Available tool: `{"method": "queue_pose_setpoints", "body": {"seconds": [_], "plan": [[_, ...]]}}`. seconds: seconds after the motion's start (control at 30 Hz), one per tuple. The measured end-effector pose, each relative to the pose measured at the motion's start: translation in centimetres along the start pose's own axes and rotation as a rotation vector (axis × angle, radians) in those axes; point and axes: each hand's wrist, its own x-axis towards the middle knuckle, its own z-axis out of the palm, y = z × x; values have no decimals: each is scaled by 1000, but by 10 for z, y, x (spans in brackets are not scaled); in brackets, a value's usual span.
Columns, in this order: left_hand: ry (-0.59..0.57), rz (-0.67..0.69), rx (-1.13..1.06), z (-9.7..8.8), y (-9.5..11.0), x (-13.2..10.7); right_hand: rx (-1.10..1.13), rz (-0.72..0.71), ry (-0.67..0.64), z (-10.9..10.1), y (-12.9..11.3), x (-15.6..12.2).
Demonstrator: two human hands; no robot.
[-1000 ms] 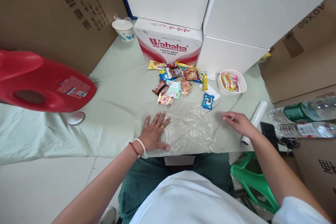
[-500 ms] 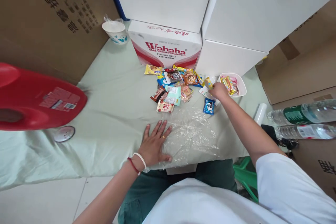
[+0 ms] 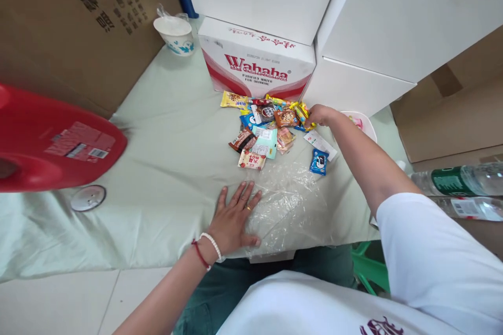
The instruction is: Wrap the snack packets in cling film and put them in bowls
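My left hand (image 3: 236,220) lies flat with fingers spread, partly over a crumpled clear plastic bag (image 3: 291,209) at the table's front. At the right end of a pile of wrapped snacks, my right hand (image 3: 320,115) has its fingers closed on a yellow snack packet (image 3: 304,114); the fingertips are partly hidden. The pile includes a brown cookie packet (image 3: 285,118), a mint-green packet (image 3: 265,141) and a cream packet (image 3: 251,160). Just below my right hand lie a white card-like packet (image 3: 320,144) and a blue packet (image 3: 318,162).
A white plastic bowl (image 3: 368,128) with snacks is partly hidden behind my right forearm. The Wahaha box (image 3: 257,68) backs the pile. To the left are a red jug (image 3: 78,146), a round lid (image 3: 88,198) and paper cups (image 3: 175,36). Bottles (image 3: 467,180) lie at right.
My right hand has moved left from beside the bowl to the pile's right end, with a yellow packet at its fingers. My left hand stays flat. The view has shifted slightly.
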Motion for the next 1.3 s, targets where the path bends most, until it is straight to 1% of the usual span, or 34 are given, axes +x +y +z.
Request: {"method": "queue_pose_setpoints", "body": {"seconds": [0.1, 0.2, 0.27, 0.3, 0.33, 0.37, 0.47, 0.5, 0.53, 0.63, 0.7, 0.83, 0.93, 1.0, 1.1, 1.17, 1.2, 1.23, 1.3], "plan": [[8, 13, -23, 0, 0, -1, -224, 45, -2, -5, 10, -4], [20, 24, -54, 1, 0, -1, -288, 42, 140, -12, 17, -6], [39, 31, -72, 1, 0, -2, -292, 38, 230, -18, 14, -3], [53, 32, -78, 2, 0, -2, -304, 39, 254, -20, 11, 0], [66, 34, -82, 2, 0, -3, -325, 36, 251, -21, 8, 3], [78, 35, -85, 2, 0, -3, -354, 26, 219, -21, 5, 6], [97, 38, -100, 2, 0, -3, -438, -22, 61, -15, 1, 12], [96, 38, -105, 2, 0, -3, -440, -27, 34, -11, 2, 12], [93, 37, -109, 1, 0, -3, -420, -22, 34, -6, 5, 10], [72, 25, -112, 0, 1, -3, -289, 44, 139, 7, 18, 4], [49, 26, -109, 0, 0, -3, -237, 57, 181, 13, 25, 0], [46, 30, -72, 2, -1, -4, -303, -7, 157, 17, 30, -2], [42, 29, -61, 3, -2, -4, -377, -24, 232, 20, 27, -3], [36, 30, -74, 3, -2, -4, -398, -38, 249, 21, 26, -5], [59, 32, -74, 4, -2, -4, -405, 27, 166, 19, 27, -8], [82, 38, -61, 5, -3, -5, -410, 89, 110, 11, 27, -12], [92, 43, -54, 7, -3, -5, -416, 102, 102, 6, 26, -15], [101, 48, -48, 8, -4, -5, -426, 97, 115, 0, 23, -17], [113, 64, -42, 10, -5, -6, -444, 35, 196, -12, 11, -23]]}}
